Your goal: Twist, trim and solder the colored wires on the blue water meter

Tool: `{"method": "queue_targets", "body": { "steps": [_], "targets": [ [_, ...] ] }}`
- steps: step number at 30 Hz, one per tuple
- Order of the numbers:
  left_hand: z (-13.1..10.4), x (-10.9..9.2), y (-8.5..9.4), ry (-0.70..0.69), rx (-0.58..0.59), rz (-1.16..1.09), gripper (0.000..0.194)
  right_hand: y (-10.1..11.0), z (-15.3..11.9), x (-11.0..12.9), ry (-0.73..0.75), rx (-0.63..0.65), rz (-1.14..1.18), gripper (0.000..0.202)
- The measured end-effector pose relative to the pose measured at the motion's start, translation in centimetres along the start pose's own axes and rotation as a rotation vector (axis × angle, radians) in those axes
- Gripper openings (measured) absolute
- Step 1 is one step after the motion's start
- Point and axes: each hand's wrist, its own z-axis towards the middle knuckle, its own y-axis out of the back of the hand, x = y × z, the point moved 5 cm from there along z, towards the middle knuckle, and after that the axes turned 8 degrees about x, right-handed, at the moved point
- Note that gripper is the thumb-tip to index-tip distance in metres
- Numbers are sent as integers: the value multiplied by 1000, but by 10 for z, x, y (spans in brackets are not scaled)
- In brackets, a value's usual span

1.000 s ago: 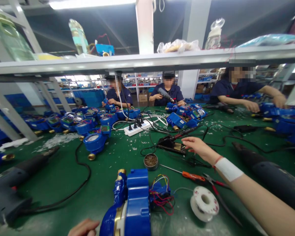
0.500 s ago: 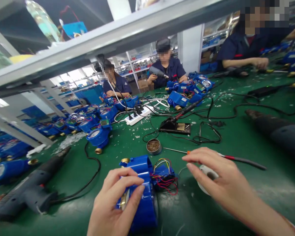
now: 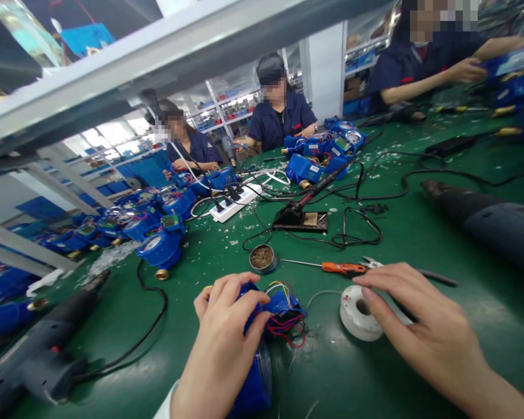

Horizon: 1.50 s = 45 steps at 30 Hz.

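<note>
Left hand (image 3: pixel 222 331) now farther along blue meter (image 3: pixel 259 378), nearer coloured wires (image 3: pixel 288 331), fingers curled over housing; cannot tell if gripping. Right hand (image 3: pixel 432 326) half-open at white spool (image 3: pixel 353 323), contact unclear. Meter lies on green tabletop (image 3: pixel 318 378), bottom centre. Shift suggests work centring on wired end. Half-second earlier, right hand hid more of spool and orange screwdriver (image 3: pixel 343 268).

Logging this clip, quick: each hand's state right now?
Left hand: fingers curled over the glossy blue cylindrical meter; whether the grip is closed cannot be told.
Right hand: open beside the round white plastic spool; contact cannot be told.
</note>
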Motion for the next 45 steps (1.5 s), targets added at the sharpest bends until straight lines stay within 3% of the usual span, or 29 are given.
{"method": "queue_targets", "body": {
  "steps": [3, 5, 7, 11, 13, 16, 18, 20, 22, 27, 29, 31, 34, 37, 45],
  "targets": [
    [3, 1, -2, 30, 34, -2, 19, -2, 14, -6, -32, 95, 47, 12],
    [4, 2, -3, 47, 62, -15, 20, -15, 33, -11, -64, 250, 96, 13],
    [4, 3, -4, 59, 74, -34, 20, -39, 56, -18, -89, 432, 108, 15],
    [1, 9, -6, 69, 71, -100, 17, -104, 99, -30, -81, 701, 111, 46],
    [-1, 11, -6, 66, 49, -134, 16, -138, 111, -34, -92, 818, 101, 45],
    [-6, 14, -7, 53, 8, -179, 17, -175, 119, -38, -128, 900, 82, 39],
    [-9, 15, -8, 47, -10, -199, 17, -185, 120, -39, -142, 909, 85, 36],
    [-10, 14, -8, 41, -27, -212, 17, -182, 122, -39, -153, 892, 106, 32],
    [-10, 13, -7, 44, -35, -218, 17, -166, 125, -39, -167, 844, 139, 31],
    [-10, 13, -7, 146, 22, -251, 20, -80, 122, -22, -156, 606, 222, 55],
    [-11, 13, -6, 154, 35, -286, 20, -51, 104, -9, -150, 554, 235, 56],
    [-12, 13, -6, 146, 34, -308, 20, -35, 78, 5, -152, 548, 237, 56],
    [-14, 13, -6, 126, 23, -312, 20, -33, 39, 22, -110, 515, 118, 56],
    [-15, 14, -7, 122, 27, -299, 20, -44, 17, 34, -52, 472, 10, 58],
    [-16, 13, -9, 110, 2, -311, 18, -61, 20, 53, 4, 529, -85, 65]
  ]
}}
